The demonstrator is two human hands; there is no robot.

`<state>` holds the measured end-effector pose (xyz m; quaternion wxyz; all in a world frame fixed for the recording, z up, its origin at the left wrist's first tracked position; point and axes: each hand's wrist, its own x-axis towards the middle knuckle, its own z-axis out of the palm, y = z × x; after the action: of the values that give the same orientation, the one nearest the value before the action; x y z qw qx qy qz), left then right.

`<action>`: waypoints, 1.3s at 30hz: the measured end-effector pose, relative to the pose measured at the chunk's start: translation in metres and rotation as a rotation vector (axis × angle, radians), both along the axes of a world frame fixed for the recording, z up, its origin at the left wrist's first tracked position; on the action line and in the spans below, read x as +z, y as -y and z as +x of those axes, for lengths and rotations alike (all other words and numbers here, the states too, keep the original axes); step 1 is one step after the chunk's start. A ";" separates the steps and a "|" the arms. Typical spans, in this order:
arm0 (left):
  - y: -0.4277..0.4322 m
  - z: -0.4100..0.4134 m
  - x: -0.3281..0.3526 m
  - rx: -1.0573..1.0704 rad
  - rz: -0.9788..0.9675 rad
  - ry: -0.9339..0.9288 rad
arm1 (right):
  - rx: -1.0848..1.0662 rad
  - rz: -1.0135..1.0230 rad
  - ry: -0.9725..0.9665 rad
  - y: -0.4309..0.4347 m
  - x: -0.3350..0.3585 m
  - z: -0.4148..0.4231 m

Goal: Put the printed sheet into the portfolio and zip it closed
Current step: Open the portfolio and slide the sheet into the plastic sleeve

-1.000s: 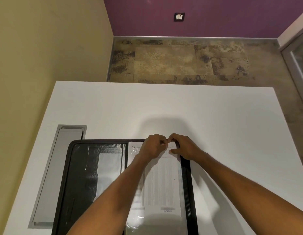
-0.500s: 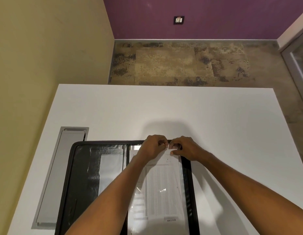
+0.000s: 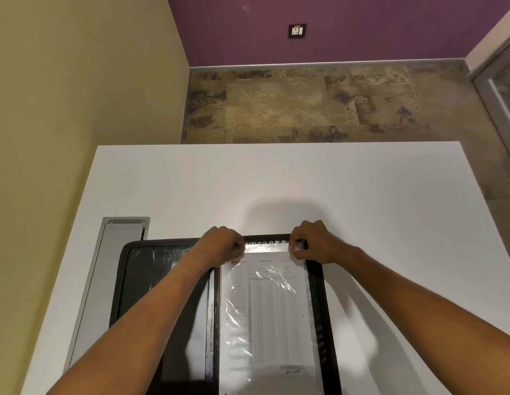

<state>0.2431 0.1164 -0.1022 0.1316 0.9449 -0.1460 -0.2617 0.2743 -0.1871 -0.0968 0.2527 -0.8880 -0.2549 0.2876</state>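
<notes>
While hands (image 3: 223, 247) (image 3: 313, 243) pinch the sleeve (image 3: 266, 248), the portfolio (image 3: 139, 283) overlaps a hatch (image 3: 117, 252).

White table (image 3: 276, 181) with grey cable hatch (image 3: 111, 280); socket (image 3: 297, 31) on purple wall (image 3: 376, 29).

An office meeting room: a white table (image 3: 276, 181) with a grey cable hatch (image 3: 117, 252), brown carpet tiles (image 3: 290, 109), a purple wall (image 3: 362, 24) bearing a socket plate (image 3: 297, 31), and a glazed door frame (image 3: 501, 89) at right. A black portfolio (image 3: 139, 280) with a printed sheet (image 3: 276, 309) lies open on it.
</notes>
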 end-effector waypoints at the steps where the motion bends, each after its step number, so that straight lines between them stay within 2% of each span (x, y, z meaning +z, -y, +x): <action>1: 0.000 0.000 0.000 -0.005 -0.003 -0.005 | -0.002 0.019 0.006 -0.001 0.001 0.000; 10: -0.006 0.005 -0.006 -0.025 -0.071 -0.088 | 0.073 0.012 -0.075 -0.012 0.001 0.000; 14: -0.008 0.005 -0.004 -0.040 -0.083 -0.090 | 0.129 -0.123 -0.045 -0.016 0.005 0.001; 24: -0.001 0.004 -0.007 -0.162 0.122 -0.002 | 0.155 -0.232 -0.057 -0.001 0.004 0.005; 27: 0.002 0.005 -0.003 -0.191 0.136 0.026 | 0.128 -0.192 -0.083 -0.001 0.005 0.006; 32: 0.001 0.002 0.008 -0.050 0.116 0.033 | -0.059 -0.184 0.024 -0.003 0.014 0.001; 35: 0.002 -0.003 0.011 0.039 0.073 0.025 | -0.095 -0.281 0.108 -0.011 0.014 -0.007; 39: 0.011 -0.023 0.006 0.119 0.019 0.153 | -0.144 -0.457 0.184 -0.017 0.011 -0.018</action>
<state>0.2200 0.1053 -0.0958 0.1263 0.9704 -0.0968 -0.1817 0.2564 -0.1705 -0.0856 0.0409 -0.9604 -0.1410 0.2369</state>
